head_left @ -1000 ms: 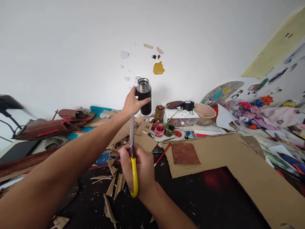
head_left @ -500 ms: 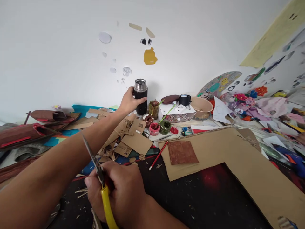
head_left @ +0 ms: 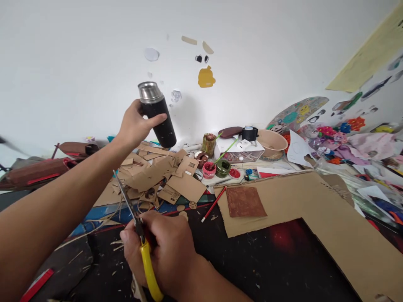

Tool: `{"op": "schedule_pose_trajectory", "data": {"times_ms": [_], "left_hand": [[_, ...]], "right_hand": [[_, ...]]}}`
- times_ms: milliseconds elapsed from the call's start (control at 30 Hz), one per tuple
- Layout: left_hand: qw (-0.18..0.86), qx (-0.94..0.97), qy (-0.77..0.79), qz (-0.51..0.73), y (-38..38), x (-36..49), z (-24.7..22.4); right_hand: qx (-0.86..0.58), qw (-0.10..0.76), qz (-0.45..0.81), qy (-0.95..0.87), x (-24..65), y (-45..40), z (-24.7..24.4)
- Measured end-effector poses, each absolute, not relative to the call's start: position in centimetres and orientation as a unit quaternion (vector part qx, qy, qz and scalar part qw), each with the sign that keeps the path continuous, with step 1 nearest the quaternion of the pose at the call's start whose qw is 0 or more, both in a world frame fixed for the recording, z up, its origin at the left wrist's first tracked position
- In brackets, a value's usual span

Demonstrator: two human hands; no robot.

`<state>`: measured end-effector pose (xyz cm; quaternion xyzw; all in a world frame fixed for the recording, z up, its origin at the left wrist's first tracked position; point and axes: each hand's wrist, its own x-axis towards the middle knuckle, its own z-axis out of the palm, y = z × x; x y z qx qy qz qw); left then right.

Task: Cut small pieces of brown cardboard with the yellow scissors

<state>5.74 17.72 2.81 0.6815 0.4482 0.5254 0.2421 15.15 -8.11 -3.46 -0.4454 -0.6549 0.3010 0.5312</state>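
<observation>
My left hand (head_left: pixel 138 121) is wrapped round a black thermos flask (head_left: pixel 160 119), which has a bare steel neck and no lid on it. The flask is off the table and leans to the left in front of the white wall. Lower down, my right hand (head_left: pixel 166 247) grips a pair of scissors (head_left: pixel 147 262) with yellow handles, its blades pointing up and to the left. To the right of that hand lie a red pencil (head_left: pixel 214 204) and a brown painted square (head_left: pixel 245 201) resting on a large cardboard sheet (head_left: pixel 289 188).
A heap of cardboard scraps (head_left: pixel 154 172) covers the table behind my right hand. Open paint pots, among them a pink one (head_left: pixel 209 170) and a green one (head_left: pixel 223 167), stand by a white box (head_left: pixel 239 151). A beige basin (head_left: pixel 273 142) is farther right.
My left hand has lifted the flask off the table and brought it left, tilting it. My right hand still holds the scissors. The view has shifted slightly.
</observation>
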Motion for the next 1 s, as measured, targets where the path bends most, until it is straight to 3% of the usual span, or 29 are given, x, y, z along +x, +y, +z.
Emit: {"op": "schedule_pose_trajectory", "data": {"times_ms": [267,500,833,1000], "left_hand": [[0.275,0.706,0.475,0.448,10.4,4.4,4.7],[0.461,0.736,0.302,0.394,7.1,10.9,4.5],[0.48,0.814,0.225,0.237,4.3,16.8,1.6],[0.47,0.835,0.23,0.17,2.8,14.8,1.7]], "right_hand": [[-0.456,0.52,0.262,-0.673,14.3,-8.6,-3.1],[-0.457,0.485,0.248,-0.703,14.3,-8.3,-3.2],[-0.421,0.412,0.211,-0.78,14.9,-7.0,-4.2],[-0.346,0.251,0.277,-0.86,14.7,-6.3,-3.1]]}}
